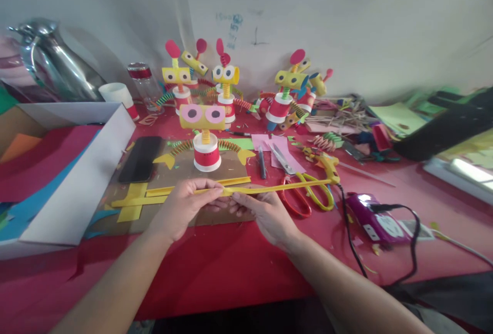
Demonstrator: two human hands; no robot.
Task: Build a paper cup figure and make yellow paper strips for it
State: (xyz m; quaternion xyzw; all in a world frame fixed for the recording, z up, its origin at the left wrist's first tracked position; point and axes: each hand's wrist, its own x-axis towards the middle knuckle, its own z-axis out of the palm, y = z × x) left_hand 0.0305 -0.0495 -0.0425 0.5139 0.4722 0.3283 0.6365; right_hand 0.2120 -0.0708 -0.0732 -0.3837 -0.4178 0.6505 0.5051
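My left hand (188, 205) and my right hand (269, 216) meet over the cardboard sheet (185, 169), both pinching narrow yellow paper strips (265, 189) where they cross or join. One end runs right to the scissors' handles, the other left over the board. How the strips fold between the fingertips is hidden. Just beyond, a cup figure (207, 155) stands upright, with a yellow tube head, pink-ringed eyes and springy folded-paper arms. Another yellow strip (241, 180) lies behind my hands, and a yellow paper piece (131, 210) lies at left.
Scissors (283, 159), a dark pen-like tool (262, 162) and a yellow glue gun (329, 168) lie to the right. A purple power box (372, 218) has cords attached. At left are a phone (141, 159) and white box (82, 169) of coloured paper. Several similar figures (281, 105) stand behind.
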